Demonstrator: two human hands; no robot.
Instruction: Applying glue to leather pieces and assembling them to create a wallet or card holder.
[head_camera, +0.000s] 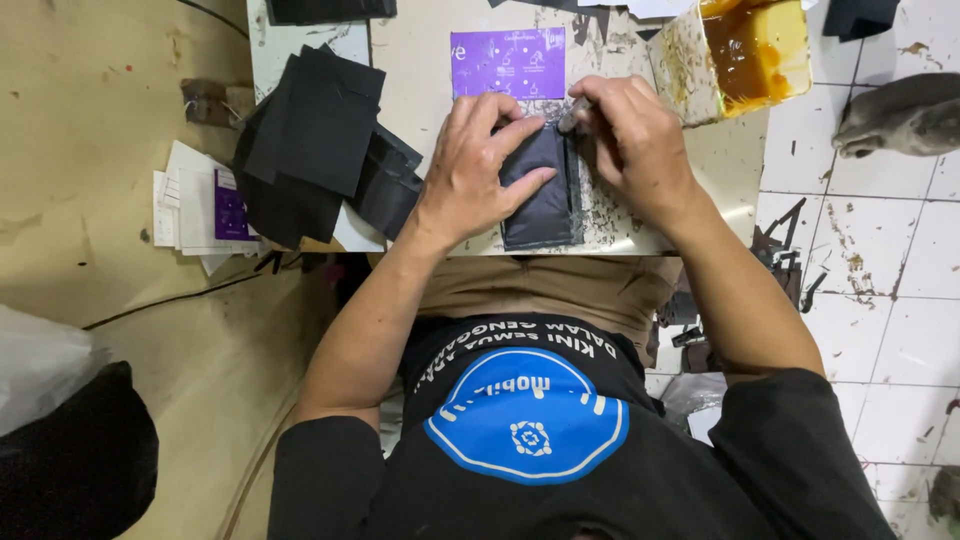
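Note:
A black rectangular fabric piece (543, 205) lies on a small pale work board (425, 55) in front of me. My left hand (478, 160) presses flat on its left side, fingers spread across it. My right hand (630, 135) is closed around a small brush-like tool (574, 115), whose tip touches the top right edge of the black piece. A purple printed card (507, 62) lies just beyond my hands.
A stack of black cut pieces (315, 140) sits at the board's left edge, with white and purple cards (205, 210) beside it. An open tin of amber glue (755, 45) stands at the upper right. White tiled floor (880, 250) lies to the right.

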